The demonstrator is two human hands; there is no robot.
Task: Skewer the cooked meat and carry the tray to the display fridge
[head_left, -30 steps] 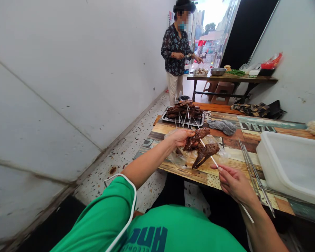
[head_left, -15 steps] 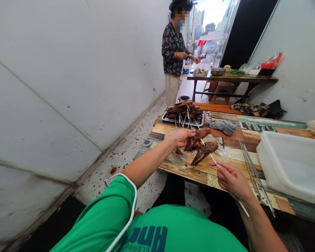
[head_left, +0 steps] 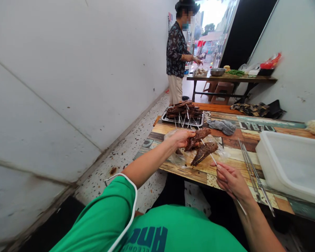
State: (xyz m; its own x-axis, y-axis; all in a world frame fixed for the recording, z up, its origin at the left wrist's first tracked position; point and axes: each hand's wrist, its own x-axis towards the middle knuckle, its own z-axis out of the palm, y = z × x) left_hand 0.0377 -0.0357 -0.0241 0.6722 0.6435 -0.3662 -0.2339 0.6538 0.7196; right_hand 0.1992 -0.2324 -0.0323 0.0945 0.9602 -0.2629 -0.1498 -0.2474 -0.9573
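My left hand (head_left: 183,138) is closed around a dark brown piece of cooked meat (head_left: 202,133) that looks like a wing. My right hand (head_left: 230,178) grips a pale skewer (head_left: 242,206), whose end sticks out below the wrist. A second dark meat piece (head_left: 205,152) is on the skewer between the hands, and the skewer runs on to the piece at my left fingers. Under the hands, a clear plastic bag (head_left: 174,159) lies on the wood-patterned table (head_left: 170,130), with more brown meat partly hidden by the left hand.
A metal tray (head_left: 165,121) at the table's far left holds piled meat skewers (head_left: 183,111). Right of it lies a grey cloth (head_left: 222,126). Metal skewers (head_left: 254,175) lie beside a white plastic tub (head_left: 267,164). A person (head_left: 176,52) stands at the back table (head_left: 236,79).
Both of my hands and the meat stay almost in place. The person at the back has shifted slightly to the right, toward the back table.
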